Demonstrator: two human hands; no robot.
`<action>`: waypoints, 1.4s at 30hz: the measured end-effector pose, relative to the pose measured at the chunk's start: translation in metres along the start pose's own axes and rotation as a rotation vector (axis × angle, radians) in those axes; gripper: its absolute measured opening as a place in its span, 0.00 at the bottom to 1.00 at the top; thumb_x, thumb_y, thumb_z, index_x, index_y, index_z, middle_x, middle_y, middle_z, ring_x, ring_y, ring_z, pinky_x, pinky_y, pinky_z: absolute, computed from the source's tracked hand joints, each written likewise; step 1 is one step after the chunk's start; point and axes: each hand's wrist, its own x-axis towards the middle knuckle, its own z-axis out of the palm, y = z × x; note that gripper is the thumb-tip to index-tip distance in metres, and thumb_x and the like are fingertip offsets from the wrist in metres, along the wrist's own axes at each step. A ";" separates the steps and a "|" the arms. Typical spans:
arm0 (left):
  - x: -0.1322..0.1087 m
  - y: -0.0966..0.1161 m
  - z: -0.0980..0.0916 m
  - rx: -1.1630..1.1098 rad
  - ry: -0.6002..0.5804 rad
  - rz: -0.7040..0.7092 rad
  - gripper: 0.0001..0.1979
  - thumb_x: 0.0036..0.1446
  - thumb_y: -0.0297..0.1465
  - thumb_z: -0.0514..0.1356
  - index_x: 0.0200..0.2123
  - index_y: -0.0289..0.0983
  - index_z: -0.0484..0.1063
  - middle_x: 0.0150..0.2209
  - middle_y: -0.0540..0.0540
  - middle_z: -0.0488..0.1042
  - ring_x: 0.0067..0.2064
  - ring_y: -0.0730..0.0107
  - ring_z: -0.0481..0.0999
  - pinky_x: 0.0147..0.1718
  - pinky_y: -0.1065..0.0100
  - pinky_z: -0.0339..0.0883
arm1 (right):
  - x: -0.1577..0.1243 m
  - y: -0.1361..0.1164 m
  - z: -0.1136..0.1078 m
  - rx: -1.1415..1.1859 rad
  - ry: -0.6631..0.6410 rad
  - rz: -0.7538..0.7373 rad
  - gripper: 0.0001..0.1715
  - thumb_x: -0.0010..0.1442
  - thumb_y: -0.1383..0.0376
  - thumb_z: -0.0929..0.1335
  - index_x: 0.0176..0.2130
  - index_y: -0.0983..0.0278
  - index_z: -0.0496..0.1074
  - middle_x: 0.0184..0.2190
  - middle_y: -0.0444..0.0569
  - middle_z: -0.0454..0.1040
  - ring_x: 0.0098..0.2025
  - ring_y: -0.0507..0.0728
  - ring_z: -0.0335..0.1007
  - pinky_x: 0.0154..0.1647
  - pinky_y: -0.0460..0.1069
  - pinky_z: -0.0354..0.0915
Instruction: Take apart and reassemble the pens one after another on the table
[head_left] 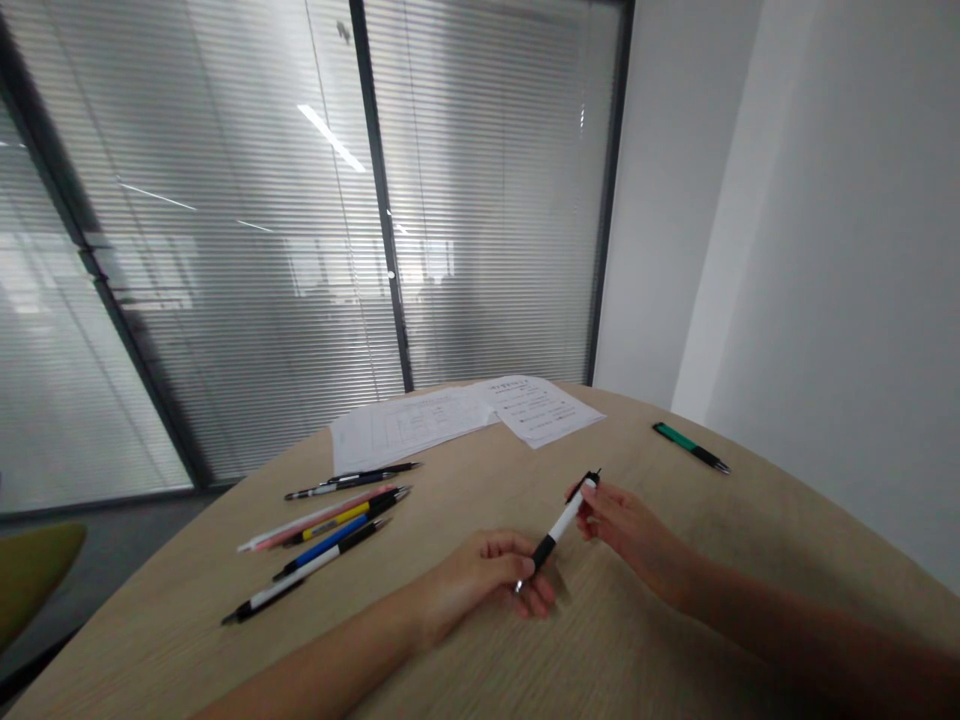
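A white pen (565, 521) with a black grip and black clip is held at a slant between my two hands, above the table. My left hand (506, 570) pinches its black grip near the silver tip. At the upper end, by the clip and push button, the fingers of my right hand (619, 520) close on the barrel. Left of my hands lie several pens side by side, among them a white and black pen (307, 575), a blue pen (330, 546) and a yellow pen (337, 520).
A green pen (690, 446) lies alone at the right on the wooden table (622, 650). Printed papers (412, 425) rest near the far edge. Glass panels with blinds (487, 200) stand behind, a white wall (847, 250) at the right, and a yellow-green chair (37, 575) at the left.
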 end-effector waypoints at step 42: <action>0.000 0.001 0.003 -0.200 0.379 0.357 0.12 0.49 0.36 0.56 0.34 0.35 0.67 0.31 0.45 0.74 0.38 0.64 0.70 0.40 0.65 0.57 | -0.018 0.014 0.003 -0.806 -0.298 -0.356 0.08 0.50 0.65 0.63 0.22 0.63 0.61 0.20 0.43 0.61 0.25 0.50 0.57 0.26 0.45 0.55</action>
